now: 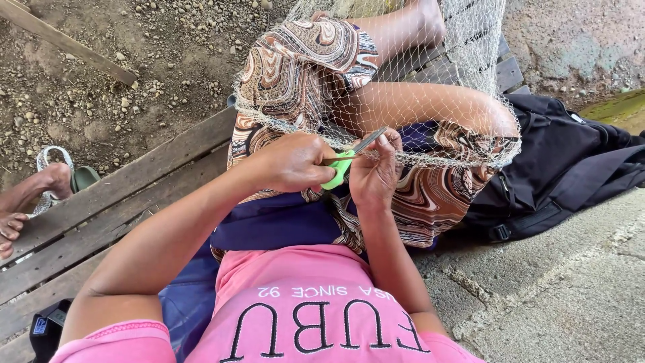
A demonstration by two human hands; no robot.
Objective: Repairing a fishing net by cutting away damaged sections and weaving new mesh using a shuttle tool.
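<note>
A pale fishing net (430, 60) is draped over my raised knees and patterned brown skirt. My left hand (289, 163) grips the green handles of a pair of scissors (341, 167), whose metal blades point up and right toward the net's lower edge. Next to it, my right hand (374, 171) pinches the net's edge right at the blades, fingers closed on the mesh. Both hands meet above my lap.
I sit on a wooden plank bench (101, 215). A black bag (564, 168) lies to my right on the concrete floor (557, 296). Another person's bare foot (30, 195) and a sandal (84, 178) rest at the far left, on gravelly dirt (134, 67).
</note>
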